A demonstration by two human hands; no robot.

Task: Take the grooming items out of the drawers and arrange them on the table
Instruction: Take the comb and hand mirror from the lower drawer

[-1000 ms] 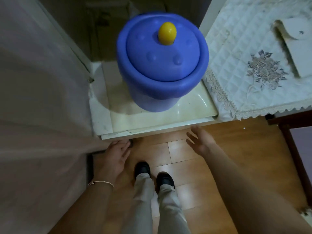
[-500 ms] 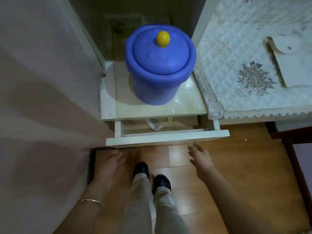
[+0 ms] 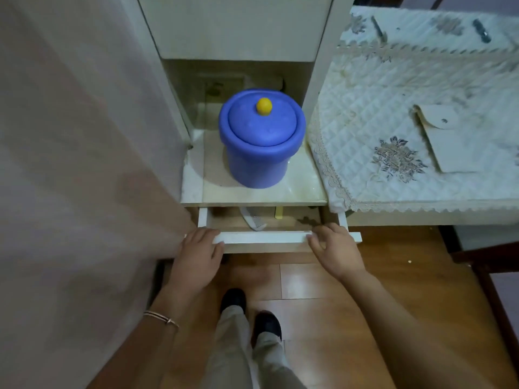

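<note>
A shallow white drawer [image 3: 264, 237] under the cabinet's top stands partly open. Inside it I see a white comb [image 3: 254, 220], a small yellow item [image 3: 278, 213] and a dark shape [image 3: 307, 220]; the rest of the inside is hidden under the top. My left hand [image 3: 196, 254] grips the left end of the drawer front. My right hand [image 3: 334, 248] grips its right end, fingers over the top edge. The table [image 3: 365, 113] with a quilted white cloth stands to the right.
A blue lidded pot [image 3: 261, 138] with a yellow knob stands on the cabinet top. A cream pouch [image 3: 449, 141] and two dark slim items [image 3: 376, 26] lie on the table. A pale curtain [image 3: 84, 164] hangs at the left. My feet stand on the wooden floor [image 3: 393, 262].
The drawer has come out from under the cabinet top. Both hands rose from below it onto the drawer front. The view has pulled back.
</note>
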